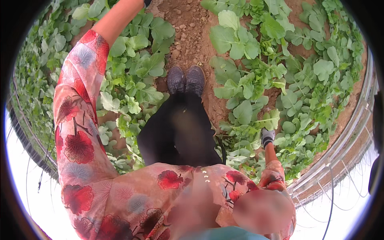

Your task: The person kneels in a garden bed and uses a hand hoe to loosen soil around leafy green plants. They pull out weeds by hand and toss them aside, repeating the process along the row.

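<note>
My left arm reaches forward past the top edge, where only a dark sliver of my gloved left hand [146, 2] shows; its fingers are out of view. Low among the plants on the right is my right hand [268, 135], in a grey glove with a dark striped cuff. A broad pale-green leaf [269, 120] lies right against its fingertips. Foliage hides the fingers, so whether they grip a stalk cannot be told. Lobed leafy crop plants [243, 111], radish-like, surround this hand. Another row of the same plants [135, 75] grows under my left arm.
A strip of bare, cloddy soil [187, 36] runs between the rows. My dark shoes [186, 79] stand together on it, below black trousers [180, 132]. Along the right rim curves a pale frame or film edge [345, 144], with a thin dark cord [332, 192] hanging nearby.
</note>
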`<state>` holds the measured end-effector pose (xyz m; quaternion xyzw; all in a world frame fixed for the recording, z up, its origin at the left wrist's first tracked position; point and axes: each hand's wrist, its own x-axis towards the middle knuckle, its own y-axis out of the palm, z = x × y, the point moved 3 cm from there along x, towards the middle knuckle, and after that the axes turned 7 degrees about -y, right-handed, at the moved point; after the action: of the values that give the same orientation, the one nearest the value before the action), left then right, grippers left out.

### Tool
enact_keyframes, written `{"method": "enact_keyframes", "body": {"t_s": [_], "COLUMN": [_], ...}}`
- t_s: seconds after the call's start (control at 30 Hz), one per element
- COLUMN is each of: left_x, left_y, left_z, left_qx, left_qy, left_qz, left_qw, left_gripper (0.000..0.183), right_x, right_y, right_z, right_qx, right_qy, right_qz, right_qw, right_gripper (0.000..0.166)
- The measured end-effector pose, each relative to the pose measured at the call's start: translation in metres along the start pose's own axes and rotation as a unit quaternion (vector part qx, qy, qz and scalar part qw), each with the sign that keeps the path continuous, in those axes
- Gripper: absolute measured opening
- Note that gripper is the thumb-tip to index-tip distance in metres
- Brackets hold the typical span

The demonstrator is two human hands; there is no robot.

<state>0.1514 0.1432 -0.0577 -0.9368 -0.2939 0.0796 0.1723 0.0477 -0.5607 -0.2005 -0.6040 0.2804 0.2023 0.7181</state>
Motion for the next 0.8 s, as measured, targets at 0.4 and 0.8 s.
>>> {"method": "enact_keyframes", "body": {"t_s": [0.4, 0.8], "left_x": [-0.237, -0.644], "left_y": [-0.132, -0.026], "left_z": [0.085, 0.144], "left_qx": [-0.086, -0.106], "left_qy": [-0.43, -0.605], "left_qz": [-0.042, 0.223], "left_qw": [0.898, 0.757], "left_gripper": [0.029, 0.068], "right_x": [0.056, 0.051], "right_y": [0.017, -0.013], "right_z": [-0.021, 0.041], "right_qx": [-0.242, -0.188], "right_qy": [-0.02, 0.135], "right_qz": [0.12, 0.107], "right_qw": [0.963, 0.967], "right_gripper": [0.025, 0.022]}}
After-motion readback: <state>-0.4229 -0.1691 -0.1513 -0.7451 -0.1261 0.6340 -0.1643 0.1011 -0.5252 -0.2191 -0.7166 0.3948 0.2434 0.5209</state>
